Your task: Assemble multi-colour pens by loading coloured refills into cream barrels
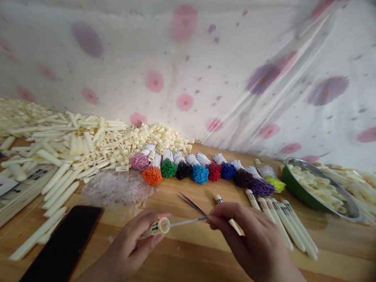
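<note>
Left hand (pixel 130 247) grips pen barrel (pixel 156 228), open end facing right; right hand (pixel 248 234) pinches blue refill (pixel 187 221), lying level along barrel's axis, tip at mouth, spare refills (pixel 190 203) fanned up; refill bundles (pixel 204 170) well behind on table (pixel 193 265)

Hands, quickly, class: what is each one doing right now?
Left hand: closed on a cream pen barrel.
Right hand: pinching thin refills, one entering the barrel's open end.
</note>
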Available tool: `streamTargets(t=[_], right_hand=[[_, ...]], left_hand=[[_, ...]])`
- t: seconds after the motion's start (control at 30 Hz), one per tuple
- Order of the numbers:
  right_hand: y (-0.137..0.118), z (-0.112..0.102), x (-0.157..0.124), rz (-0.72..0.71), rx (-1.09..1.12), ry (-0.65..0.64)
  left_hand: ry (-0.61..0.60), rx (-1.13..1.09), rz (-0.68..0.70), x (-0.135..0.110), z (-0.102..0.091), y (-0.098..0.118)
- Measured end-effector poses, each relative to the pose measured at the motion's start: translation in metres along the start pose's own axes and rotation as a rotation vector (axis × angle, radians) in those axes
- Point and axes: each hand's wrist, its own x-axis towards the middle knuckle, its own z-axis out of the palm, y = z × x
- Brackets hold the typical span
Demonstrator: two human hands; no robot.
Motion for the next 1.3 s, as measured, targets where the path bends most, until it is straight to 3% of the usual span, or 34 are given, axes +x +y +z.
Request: streamTargets(t=[0.2,0.53,0.73,0.9,1.03,1.3], right_hand=[[0.0,0.001,0.001,-0.018,0.017,-0.026],[-0.009,0.02,-0.003,-0.086,0.082,-0.109],[-0.008,0.032,-0.008,-0.13,0.192,-0.192],[-0.009,0.047,-0.006,0.024,0.449,-0.221],[-0.008,0.046,-0.002,0.181,0.59,-0.282],[-0.005,0.039,-0.002,0.211,0.566,-0.31]], left_hand=[[-0.024,-0.024,-0.03,0.0,-0.002,0.005],[-0.128,-0.126,-0.096,-0.001,0.001,0.007],[-0.17,-0.177,-0.064,0.002,0.001,0.014],[-0.196,-0.258,-0.058,-0.001,0.003,0.011],[-0.189,-0.307,-0.085,-0.003,0.004,0.007],[-0.203,-0.309,-0.099,-0.003,0.002,0.007]])
